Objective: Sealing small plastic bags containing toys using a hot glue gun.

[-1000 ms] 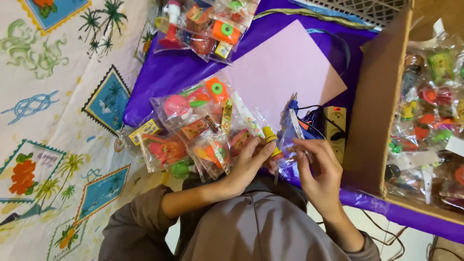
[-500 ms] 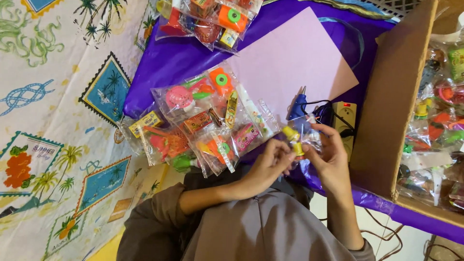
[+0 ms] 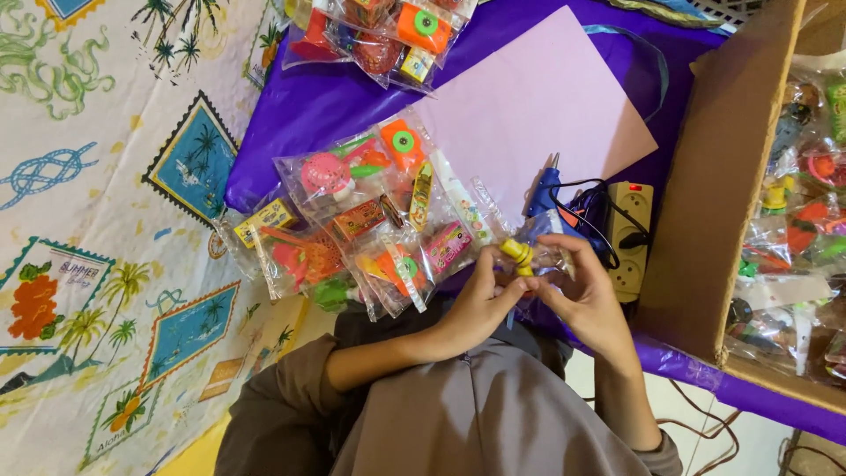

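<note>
My left hand [image 3: 480, 304] and my right hand [image 3: 583, 295] meet over my lap, both pinching a small clear plastic packet [image 3: 538, 256] with a yellow toy [image 3: 518, 255] inside it. Just beyond my fingers lies a blue glue gun [image 3: 544, 189] with a black cord, nozzle pointing away from me. To the left of my hands is a pile of clear toy packets [image 3: 370, 220] with pink, orange and green toys, spread on purple paper [image 3: 300, 115].
A pale pink sheet [image 3: 538, 101] lies on the purple paper. A beige power strip [image 3: 630, 238] sits beside the glue gun. An open cardboard box [image 3: 705, 194] of packed toys stands at the right. More packets [image 3: 379, 31] lie at the top. A patterned cloth [image 3: 97, 220] covers the left.
The view has shifted slightly. My hands have turned the small packet, and the yellow toy now shows between my fingertips.
</note>
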